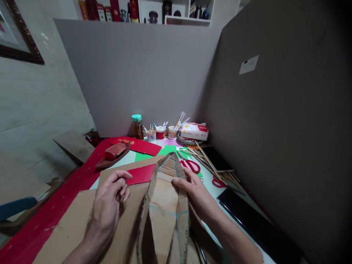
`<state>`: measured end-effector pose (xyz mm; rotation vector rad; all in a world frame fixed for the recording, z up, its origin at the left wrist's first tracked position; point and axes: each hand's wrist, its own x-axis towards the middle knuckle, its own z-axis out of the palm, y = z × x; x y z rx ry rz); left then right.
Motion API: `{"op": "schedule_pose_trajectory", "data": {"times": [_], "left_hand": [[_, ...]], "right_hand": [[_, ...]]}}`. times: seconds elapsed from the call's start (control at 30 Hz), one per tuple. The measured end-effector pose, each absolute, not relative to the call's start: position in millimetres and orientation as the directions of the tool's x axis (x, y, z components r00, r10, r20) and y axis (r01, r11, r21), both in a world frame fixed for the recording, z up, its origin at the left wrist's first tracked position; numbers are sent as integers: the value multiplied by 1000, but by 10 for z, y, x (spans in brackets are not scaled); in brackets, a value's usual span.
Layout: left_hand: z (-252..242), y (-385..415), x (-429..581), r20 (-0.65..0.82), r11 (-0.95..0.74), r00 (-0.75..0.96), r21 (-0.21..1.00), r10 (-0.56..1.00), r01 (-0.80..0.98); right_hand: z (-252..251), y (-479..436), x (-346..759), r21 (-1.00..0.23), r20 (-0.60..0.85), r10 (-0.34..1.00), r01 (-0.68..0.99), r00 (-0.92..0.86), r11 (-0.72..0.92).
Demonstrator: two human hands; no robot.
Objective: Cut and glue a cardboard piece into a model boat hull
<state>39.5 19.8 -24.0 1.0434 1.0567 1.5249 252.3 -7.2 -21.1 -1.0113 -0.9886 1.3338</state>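
My right hand (192,185) grips the right side of a cardboard boat hull (163,205), its thumb on the inner face and the fingers behind the wall. Blue pen lines run across the hull, and its pointed end faces away from me. My left hand (111,196) hovers left of the hull, apart from it, with the fingers loosely curled; whether something small sits between them I cannot make out. Under both lies a large cardboard sheet (74,220). A red card strip (141,174) shows just beyond my left fingertips.
A small brown model boat (115,152) rests at the back left. Red-handled scissors (192,165), thin wooden sticks (205,161), a tablet (217,158) and a black slab (247,216) lie to the right. Cups (161,132), a bottle (138,126) and a tissue pack (194,131) stand by the grey partition (143,73).
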Motion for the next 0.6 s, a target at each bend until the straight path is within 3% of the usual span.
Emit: {"op": "schedule_pose_trajectory", "data": {"times": [0.27, 0.6], "left_hand": [[-248, 116, 527, 8, -11, -14, 985, 1000, -171], [-271, 120, 511, -48, 51, 24, 986, 999, -156]], "right_hand": [[-158, -103, 2573, -936, -89, 996, -343, 1, -83], [-145, -96, 2602, -952, -59, 995, -296, -82, -81]]}}
